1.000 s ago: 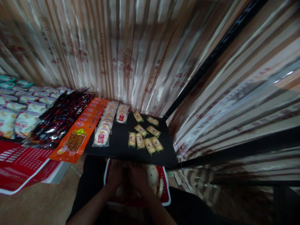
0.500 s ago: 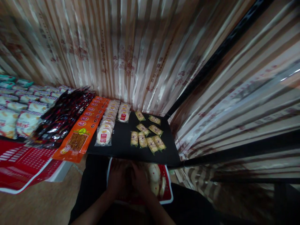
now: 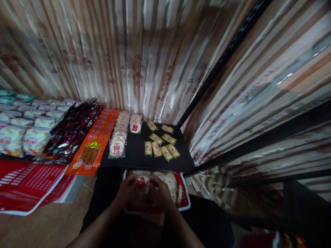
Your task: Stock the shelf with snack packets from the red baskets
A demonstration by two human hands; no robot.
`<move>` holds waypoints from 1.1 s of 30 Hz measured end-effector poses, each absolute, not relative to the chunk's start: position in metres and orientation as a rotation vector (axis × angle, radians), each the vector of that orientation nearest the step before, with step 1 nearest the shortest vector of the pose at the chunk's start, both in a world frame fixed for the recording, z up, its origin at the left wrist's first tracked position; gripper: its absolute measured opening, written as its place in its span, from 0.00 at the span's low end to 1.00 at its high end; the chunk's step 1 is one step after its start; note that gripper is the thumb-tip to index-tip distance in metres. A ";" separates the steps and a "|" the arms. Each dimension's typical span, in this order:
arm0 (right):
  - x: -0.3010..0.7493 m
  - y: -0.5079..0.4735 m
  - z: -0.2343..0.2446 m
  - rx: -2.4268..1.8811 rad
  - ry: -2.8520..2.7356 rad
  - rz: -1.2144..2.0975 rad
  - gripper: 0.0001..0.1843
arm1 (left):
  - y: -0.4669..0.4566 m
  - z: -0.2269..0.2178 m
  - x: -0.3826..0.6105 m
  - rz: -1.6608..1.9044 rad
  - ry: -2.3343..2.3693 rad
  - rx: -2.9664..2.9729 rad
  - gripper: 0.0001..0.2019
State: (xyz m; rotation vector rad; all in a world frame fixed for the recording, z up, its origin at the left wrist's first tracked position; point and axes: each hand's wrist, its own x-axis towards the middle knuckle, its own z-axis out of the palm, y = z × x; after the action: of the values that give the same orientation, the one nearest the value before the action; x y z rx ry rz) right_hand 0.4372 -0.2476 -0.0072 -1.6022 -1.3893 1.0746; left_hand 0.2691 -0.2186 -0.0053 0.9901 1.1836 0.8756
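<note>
Both of my hands are low in the view, over a red box with a white rim (image 3: 184, 203) that holds round pale rice-cracker packets. My left hand (image 3: 126, 191) and my right hand (image 3: 160, 193) are curled together around a round cracker packet with a red label (image 3: 143, 181), lifted slightly above the box. Just beyond the box lies a black shelf (image 3: 134, 155). On it stand two rows of the same round cracker packets (image 3: 117, 146) and several small yellow-green snack packets (image 3: 160, 150).
Left of the black shelf lie orange snack packs (image 3: 89, 155), dark red glossy packs (image 3: 69, 132) and white puffed-snack bags (image 3: 15, 137). A red printed carton flap (image 3: 28, 182) juts out at lower left. Striped shiny curtains and a black frame post (image 3: 222, 58) close the back and right.
The view has tipped down and pulled back a little. My hands, earlier pressed down inside the red box, have come up holding a round cracker packet between them.
</note>
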 end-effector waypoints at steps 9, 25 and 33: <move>0.416 -0.236 0.015 -1.388 -0.985 1.225 0.20 | -0.208 0.017 0.255 0.909 1.034 0.723 0.18; 0.383 -0.225 0.022 -1.275 -0.881 1.218 0.26 | -0.208 0.019 0.279 1.092 0.891 0.149 0.10; 0.406 -0.169 0.027 -1.425 -1.100 0.952 0.25 | -0.194 0.010 0.287 0.920 1.097 0.446 0.17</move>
State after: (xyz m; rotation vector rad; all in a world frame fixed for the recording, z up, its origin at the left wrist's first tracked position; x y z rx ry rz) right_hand 0.4061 -0.1695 0.0270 -1.4252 -1.0996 0.9523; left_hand 0.2874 -0.1939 0.0103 0.4460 1.0970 0.9196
